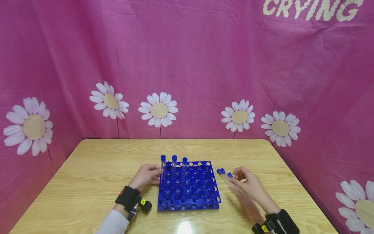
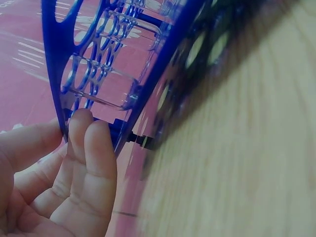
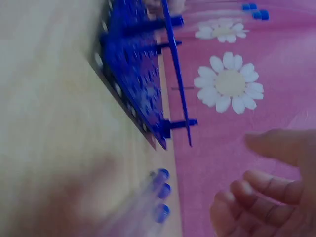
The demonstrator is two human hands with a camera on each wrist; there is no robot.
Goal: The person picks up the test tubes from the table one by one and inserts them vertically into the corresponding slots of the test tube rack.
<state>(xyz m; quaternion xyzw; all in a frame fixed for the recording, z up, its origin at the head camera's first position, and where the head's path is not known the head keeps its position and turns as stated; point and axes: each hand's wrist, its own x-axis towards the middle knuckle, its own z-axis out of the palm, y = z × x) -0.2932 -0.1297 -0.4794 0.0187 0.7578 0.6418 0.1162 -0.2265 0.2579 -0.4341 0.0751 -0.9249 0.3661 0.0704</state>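
Observation:
A blue test tube rack (image 1: 194,200) stands on the table, with three clear blue-capped test tubes (image 1: 174,167) upright in its back left holes. At the rack's left side, my left hand (image 1: 149,175) grips the edge; the left wrist view shows its fingers (image 2: 101,158) and thumb at the rack's end. Three more capped tubes (image 1: 238,191) lie slanted on the table to the right. Over their caps hovers my right hand (image 1: 249,185). In the right wrist view its thumb and loosely bent fingers (image 3: 261,197) are apart, holding nothing, with the caps (image 3: 163,191) nearby.
The light wood table (image 1: 111,156) lies beneath everything. A pink cloth (image 1: 187,65) printed with daisies hangs behind it and at both sides. Dark straps with small cameras circle both wrists.

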